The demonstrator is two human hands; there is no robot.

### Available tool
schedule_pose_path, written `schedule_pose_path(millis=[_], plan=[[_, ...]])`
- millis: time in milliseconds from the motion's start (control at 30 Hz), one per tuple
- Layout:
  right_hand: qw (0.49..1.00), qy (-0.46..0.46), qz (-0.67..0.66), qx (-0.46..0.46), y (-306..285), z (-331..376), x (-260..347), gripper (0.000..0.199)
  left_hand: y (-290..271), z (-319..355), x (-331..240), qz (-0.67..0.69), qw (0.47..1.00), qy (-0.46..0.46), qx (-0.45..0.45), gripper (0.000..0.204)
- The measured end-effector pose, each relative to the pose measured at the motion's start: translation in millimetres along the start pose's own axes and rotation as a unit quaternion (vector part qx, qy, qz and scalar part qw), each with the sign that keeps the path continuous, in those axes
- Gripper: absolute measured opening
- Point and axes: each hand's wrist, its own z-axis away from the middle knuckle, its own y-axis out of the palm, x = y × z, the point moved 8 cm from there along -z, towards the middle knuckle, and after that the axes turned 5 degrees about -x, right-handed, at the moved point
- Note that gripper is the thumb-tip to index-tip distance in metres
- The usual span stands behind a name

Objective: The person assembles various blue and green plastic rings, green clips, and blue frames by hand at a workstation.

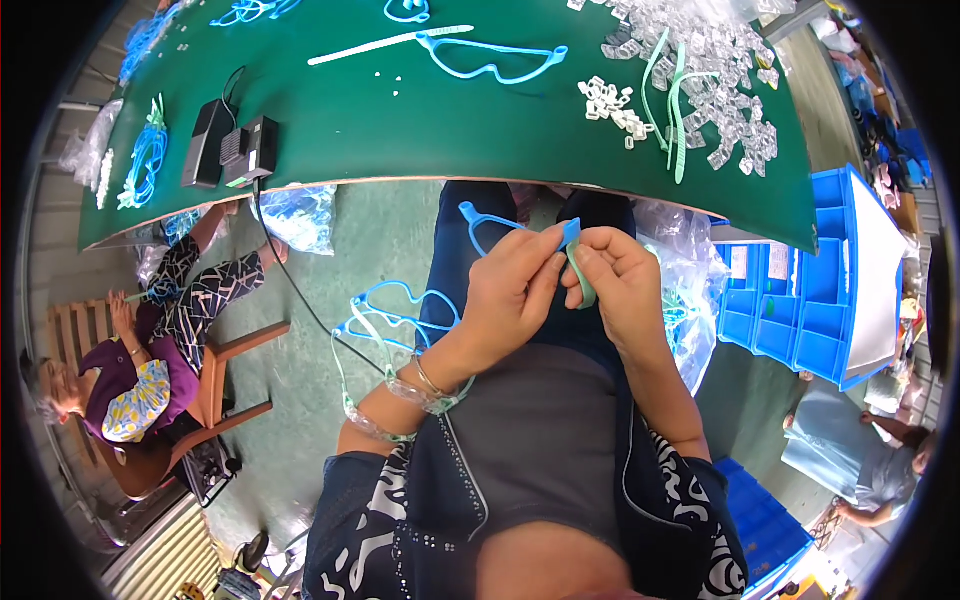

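Observation:
Above my lap, my left hand point(519, 283) pinches a blue goggle frame point(474, 222), one end of which sticks up between my hands. Close beside it, my right hand point(622, 285) grips a pale green strap point(585, 290) at that blue end. Fingers hide whether the strap passes through the frame. Several more blue goggle frames point(405, 290) with pale straps point(343, 385) hang around my left wrist and forearm. On the green table point(400, 140) ahead lie another blue goggle frame point(490, 72) and a whitish strap point(385, 45).
Clear plastic pieces point(735, 110), small white buckles point(612, 108) and pale green straps point(677, 115) lie on the table's right. A black power adapter point(250, 150) and bundled blue frames point(147, 165) lie left. Blue bins point(785, 270) stand right; a seated person point(150, 390) is left.

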Motion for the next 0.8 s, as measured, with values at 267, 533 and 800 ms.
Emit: schedule_pose_path(millis=[267,533,800], plan=[[0.992,0.029,-0.125,0.001,-10.1,-0.4,-13.7,0.011,16.1,8.6,-3.7,-0.062,0.996,0.042,0.049,0.035],[0.999,-0.026,-0.037,0.014,-24.3,1.0,-12.8,0.014,19.9,8.2,-0.5,-0.054,0.996,0.005,0.072,0.027],[0.984,0.103,-0.023,0.146,-31.6,14.2,-13.6,0.016,25.6,11.5,-2.2,0.086,0.955,-0.031,0.281,0.011]])
